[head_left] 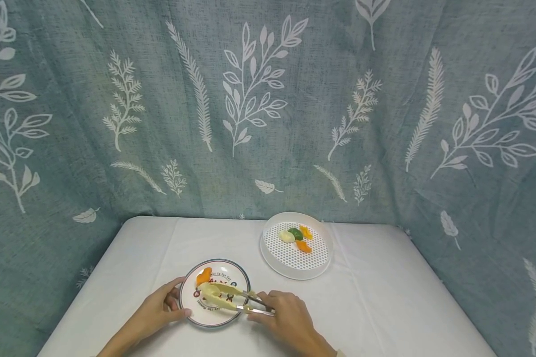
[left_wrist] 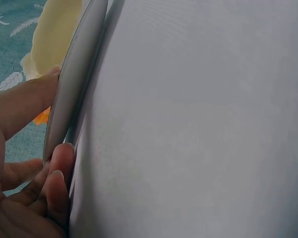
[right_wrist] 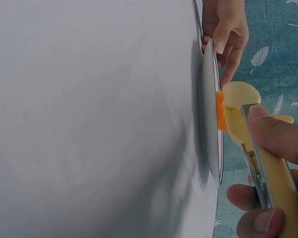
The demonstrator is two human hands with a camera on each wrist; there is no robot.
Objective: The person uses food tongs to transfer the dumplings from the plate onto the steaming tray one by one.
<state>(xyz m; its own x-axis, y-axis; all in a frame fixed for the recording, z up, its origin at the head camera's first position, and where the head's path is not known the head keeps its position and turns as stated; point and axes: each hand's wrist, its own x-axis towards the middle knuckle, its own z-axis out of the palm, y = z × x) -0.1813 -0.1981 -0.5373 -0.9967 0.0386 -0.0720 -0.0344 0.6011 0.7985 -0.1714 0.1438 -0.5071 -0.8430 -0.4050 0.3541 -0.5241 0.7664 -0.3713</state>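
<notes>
My left hand (head_left: 158,307) grips the left rim of a white plate (head_left: 230,270) with printed lettering and a dark edge line. The left wrist view has the thumb at the rim and fingers curled at the underside. Curled around the handles of metal tongs with pale yellow heads (head_left: 223,301), my right hand (head_left: 288,317) holds them over the plate. A cream-coloured piece (head_left: 203,287) shows at the tong tips, partly hidden by them; I cannot tell whether they grip it. An orange piece (head_left: 204,275) lies beside it on the plate.
Behind and right of the plate stands a round white tray (head_left: 295,271) with a perforated base. It bears a cream piece (head_left: 287,236), a green piece (head_left: 296,233), a yellow piece (head_left: 306,232) and an orange piece (head_left: 303,246). A leaf-patterned curtain (head_left: 268,178) encloses the white table (head_left: 366,297).
</notes>
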